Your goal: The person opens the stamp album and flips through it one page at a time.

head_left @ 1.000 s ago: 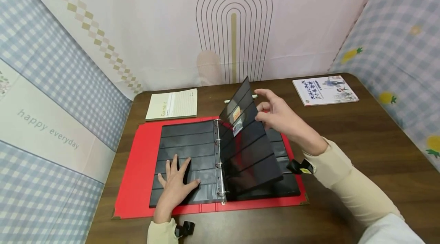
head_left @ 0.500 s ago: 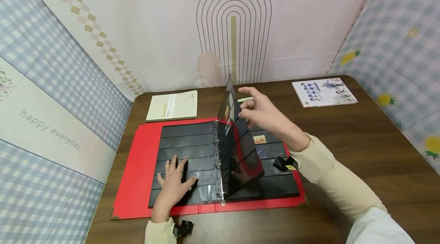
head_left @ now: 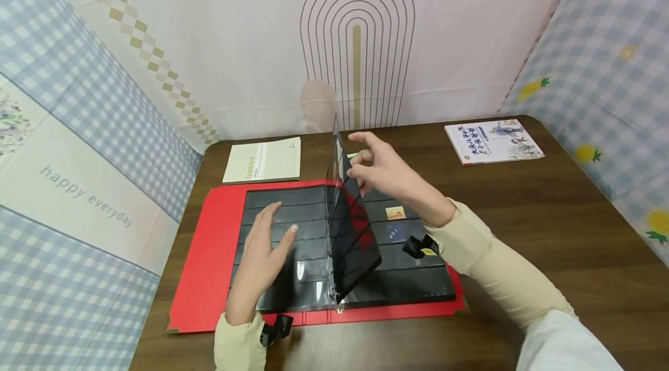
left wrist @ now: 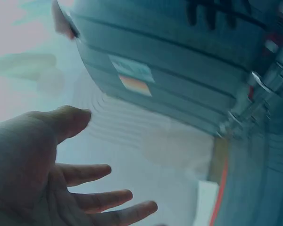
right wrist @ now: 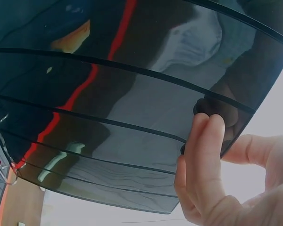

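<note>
A red ring-bound stamp album (head_left: 195, 266) lies spread on the table, its black pages crossed by strip pockets. My right hand (head_left: 384, 172) pinches the outer edge of one black page (head_left: 358, 237), which stands nearly upright over the rings. In the right wrist view, thumb and fingers (right wrist: 207, 155) grip this glossy page from both sides. Two stamps (left wrist: 136, 85) show on its other face in the left wrist view. My left hand (head_left: 261, 258) hovers over the left-hand page (head_left: 284, 214), fingers extended and holding nothing. An orange stamp (head_left: 395, 212) and a blue one (head_left: 396, 233) sit in the right-hand page.
A cream notebook (head_left: 263, 160) lies behind the album at the left. At the back right is a white illustrated book (head_left: 493, 140). A pale, slim object (head_left: 352, 156) is partly hidden behind the right hand. Patterned cloth (head_left: 251, 40) hangs behind the table.
My right hand has swung the page leftward from a slant to nearly upright, uncovering the two stamps beneath. My left hand, earlier spread flat on the left-hand page, has lifted off it.
</note>
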A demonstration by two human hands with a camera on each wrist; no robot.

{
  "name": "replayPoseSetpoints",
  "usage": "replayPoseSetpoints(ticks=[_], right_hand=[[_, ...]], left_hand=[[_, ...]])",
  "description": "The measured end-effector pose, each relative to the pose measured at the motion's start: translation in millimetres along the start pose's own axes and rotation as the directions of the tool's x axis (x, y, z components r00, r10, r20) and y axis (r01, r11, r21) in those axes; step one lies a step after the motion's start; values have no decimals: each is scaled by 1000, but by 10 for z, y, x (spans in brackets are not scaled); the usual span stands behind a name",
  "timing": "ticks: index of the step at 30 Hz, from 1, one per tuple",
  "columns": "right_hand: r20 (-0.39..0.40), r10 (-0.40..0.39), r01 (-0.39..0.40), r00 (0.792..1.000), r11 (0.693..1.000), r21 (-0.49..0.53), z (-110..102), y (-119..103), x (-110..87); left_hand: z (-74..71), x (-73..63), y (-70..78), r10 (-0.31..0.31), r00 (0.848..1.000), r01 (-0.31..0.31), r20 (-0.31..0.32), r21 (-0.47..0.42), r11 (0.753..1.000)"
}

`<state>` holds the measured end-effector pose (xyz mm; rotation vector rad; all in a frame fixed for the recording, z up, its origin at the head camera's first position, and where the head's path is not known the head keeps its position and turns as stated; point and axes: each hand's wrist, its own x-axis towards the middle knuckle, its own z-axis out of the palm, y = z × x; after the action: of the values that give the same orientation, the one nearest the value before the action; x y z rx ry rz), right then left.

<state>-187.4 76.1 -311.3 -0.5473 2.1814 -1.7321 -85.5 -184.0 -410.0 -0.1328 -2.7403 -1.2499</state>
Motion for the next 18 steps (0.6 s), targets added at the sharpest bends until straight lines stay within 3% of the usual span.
replayPoseSetpoints(ticks=[9,18], right_hand=[[5,6,-6,1000,999,31,104,-49,15],[26,18,-18,1000,999,32,203,-61,39]], left_hand=[[-4,125,435,97,994,-103,-42,-176,979],[78,214,660,83,996,-70,35,-275,959]])
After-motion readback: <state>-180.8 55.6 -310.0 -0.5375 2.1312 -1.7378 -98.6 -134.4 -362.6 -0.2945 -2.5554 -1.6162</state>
